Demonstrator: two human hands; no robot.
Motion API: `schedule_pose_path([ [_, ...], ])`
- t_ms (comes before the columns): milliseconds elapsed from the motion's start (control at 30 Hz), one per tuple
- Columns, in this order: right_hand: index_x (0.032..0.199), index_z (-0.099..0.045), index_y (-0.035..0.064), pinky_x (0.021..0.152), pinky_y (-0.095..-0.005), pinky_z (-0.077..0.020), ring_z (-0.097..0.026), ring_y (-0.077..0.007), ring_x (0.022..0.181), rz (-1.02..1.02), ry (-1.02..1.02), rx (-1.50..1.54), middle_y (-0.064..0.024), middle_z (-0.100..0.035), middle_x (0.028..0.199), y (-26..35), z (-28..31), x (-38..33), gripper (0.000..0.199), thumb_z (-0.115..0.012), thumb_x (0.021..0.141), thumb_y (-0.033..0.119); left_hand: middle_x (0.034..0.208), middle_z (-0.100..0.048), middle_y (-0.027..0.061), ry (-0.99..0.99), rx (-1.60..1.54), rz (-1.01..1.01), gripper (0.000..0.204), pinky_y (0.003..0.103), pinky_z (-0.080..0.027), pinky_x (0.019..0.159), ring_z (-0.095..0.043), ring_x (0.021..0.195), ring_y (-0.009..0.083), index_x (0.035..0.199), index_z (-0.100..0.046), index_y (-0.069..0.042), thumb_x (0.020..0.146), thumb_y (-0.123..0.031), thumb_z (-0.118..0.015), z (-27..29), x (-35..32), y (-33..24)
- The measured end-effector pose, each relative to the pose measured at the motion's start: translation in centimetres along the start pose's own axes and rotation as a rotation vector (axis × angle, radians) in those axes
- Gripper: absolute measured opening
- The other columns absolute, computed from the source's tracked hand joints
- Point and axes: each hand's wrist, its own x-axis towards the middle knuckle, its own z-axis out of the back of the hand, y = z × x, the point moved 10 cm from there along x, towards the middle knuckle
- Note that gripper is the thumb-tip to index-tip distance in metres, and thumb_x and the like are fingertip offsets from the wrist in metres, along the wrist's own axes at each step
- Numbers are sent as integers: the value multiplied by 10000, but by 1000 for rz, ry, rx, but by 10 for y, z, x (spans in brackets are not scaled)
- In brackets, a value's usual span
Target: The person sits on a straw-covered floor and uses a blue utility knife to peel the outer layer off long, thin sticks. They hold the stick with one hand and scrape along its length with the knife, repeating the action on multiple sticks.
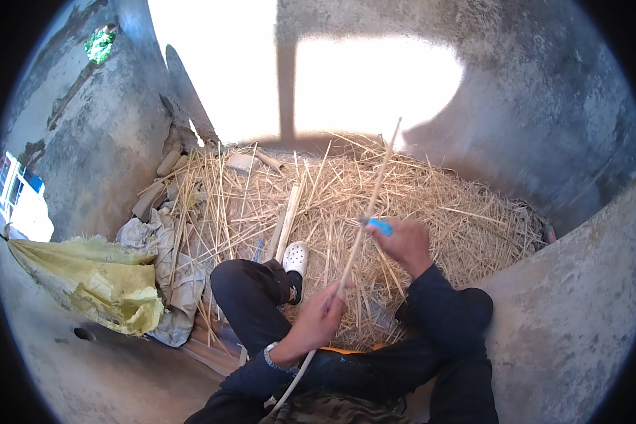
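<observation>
Stick (353,254) was gripped in the left hand (318,319), apparently to steady it against the blue tool (379,226) clasped in the right hand (407,244)

We can read no text, label, number or sign anywhere here. The blue handle (380,226) in the right hand (405,245) shows too small and blurred for us to be sure whether it bears any marking.

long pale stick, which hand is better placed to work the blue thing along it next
Probably the right hand: it holds the blue thing right at the long pale stick. The left hand is gripping the stick nearer the body.
</observation>
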Motion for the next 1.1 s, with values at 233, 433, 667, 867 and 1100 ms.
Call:
schedule_pose_path([
  [233,571,-599,95,426,-412,-405,-543,-270,416,237,59,96,-100,-511,450,47,-1,-33,713,-468,817,752,658,-378,-74,-43,-111,-44,284,204,-268,482,-338,556,8,1245,-515,-13,1022,-154,-411,9,1,16],
  [433,570,-597,94,444,-424,-425,-569,-309,447,163,47,136,-120,-523,467,33,-12,-24,683,-518,799,732,678,-356,-81,-57,-96,-3,338,193,-263,526,-314,604,13,1274,-523,11,1026,-201,-437,10,-11,13],
  [667,540,-584,91,418,-395,-420,-556,-283,412,313,23,138,-111,-516,446,58,-8,-48,727,-491,793,766,682,-392,-73,-100,-53,-42,315,190,-273,530,-334,603,12,1267,-533,4,1015,-161,-438,16,-4,0],
  [867,535,-562,90,424,-417,-409,-549,-306,422,285,52,194,-130,-499,448,63,-10,-44,673,-556,783,716,653,-415,-53,-108,18,-47,305,215,-305,504,-363,564,26,1271,-527,-7,999,-118,-445,23,-4,6],
  [1100,532,-579,77,405,-401,-421,-566,-280,417,242,60,133,-114,-520,455,46,-10,-32,704,-539,784,733,600,-463,46,-187,274,-73,294,274,-360,495,-440,530,71,1229,-549,18,976,-103,-463,27,-6,1],
])
